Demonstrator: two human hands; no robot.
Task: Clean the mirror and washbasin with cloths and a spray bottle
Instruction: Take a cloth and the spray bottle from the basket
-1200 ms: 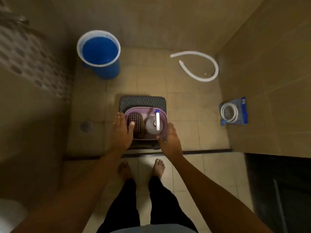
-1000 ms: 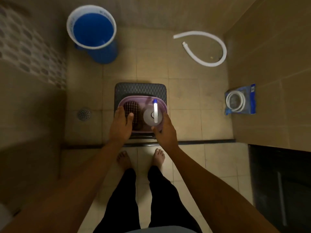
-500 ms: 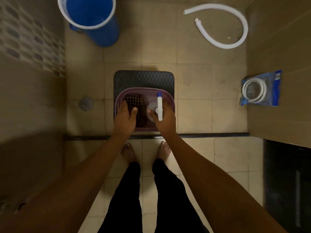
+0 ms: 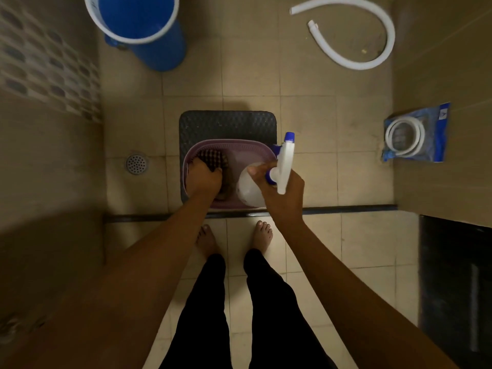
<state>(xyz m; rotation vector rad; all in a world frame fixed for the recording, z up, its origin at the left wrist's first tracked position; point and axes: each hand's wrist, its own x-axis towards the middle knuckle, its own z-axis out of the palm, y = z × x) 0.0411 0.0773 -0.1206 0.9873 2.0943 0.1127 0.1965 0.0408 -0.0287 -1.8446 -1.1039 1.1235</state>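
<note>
White plastic with blue trim marked the spray bottle (image 4: pixel 262 179), which the right hand (image 4: pixel 285 193) gripped by the neck at centre frame, fingers curled round it just under the trigger head. It hung above the right half of the purple basket (image 4: pixel 231 143), apparently clear of it. The left hand (image 4: pixel 205 178) reached down into the basket's left half, fingers curled on a dark checked cloth (image 4: pixel 213 158); whether they had a firm hold could not be told. The basket sat on a black mat (image 4: pixel 226 123) on the tiled floor.

By the look of it, this was the fetching step: supplies being gathered, with no cleaning begun, and neither mirror nor washbasin in sight. The next move would call for bringing the cloth out and carrying both things to the basin.

A blue bucket (image 4: pixel 149 30) stood at upper left, a white hose (image 4: pixel 354 62) curved at upper right, and a blue packet (image 4: pixel 418 131) with a coiled hose lay at right. Its print was too small to read; the bottle showed no label.
</note>
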